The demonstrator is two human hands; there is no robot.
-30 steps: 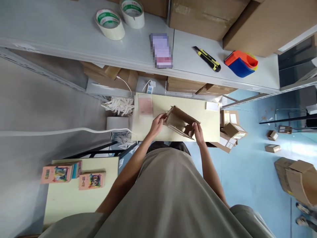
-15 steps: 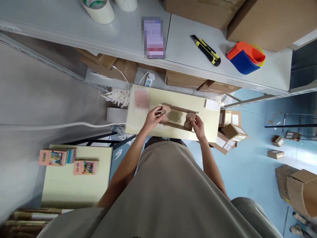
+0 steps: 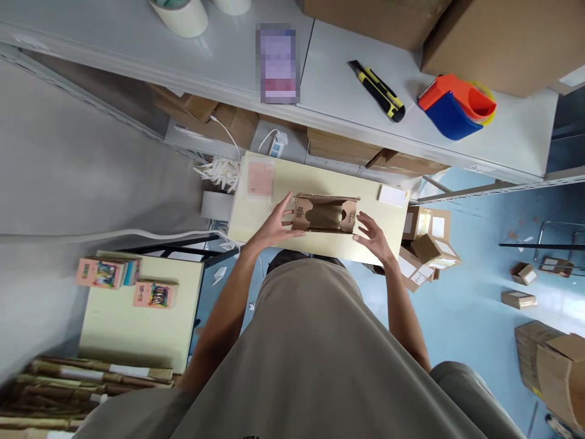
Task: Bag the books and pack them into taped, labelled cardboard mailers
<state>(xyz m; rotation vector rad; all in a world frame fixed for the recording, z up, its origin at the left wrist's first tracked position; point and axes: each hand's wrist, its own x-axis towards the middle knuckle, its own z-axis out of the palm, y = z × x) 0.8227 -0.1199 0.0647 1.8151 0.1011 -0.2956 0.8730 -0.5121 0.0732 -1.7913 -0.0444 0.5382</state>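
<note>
A small brown cardboard box [image 3: 300, 213] stands on the pale yellow table [image 3: 256, 213], its top side open and its inside showing. Notched end flaps are folded at its left and right ends. My left hand [image 3: 274, 227] is beside the left end, fingers spread, with the fingertips at or very near the cardboard. At the right end, my right hand [image 3: 373, 236] hovers a little apart from the box, its fingers spread and holding nothing.
Above the table runs a grey shelf [image 3: 219, 67] with a utility knife [image 3: 378, 91], a tape dispenser [image 3: 457, 108], a pixelated phone-like rectangle [image 3: 278, 64] and large cartons [image 3: 498, 46]. Books [image 3: 155, 294] lie on a side table at left. Boxes [image 3: 432, 241] sit on the floor at right.
Both hands have let go of the box's end flaps and spread outward to either side. The flaps now sit lower at the two ends, leaving the inside more visible.
</note>
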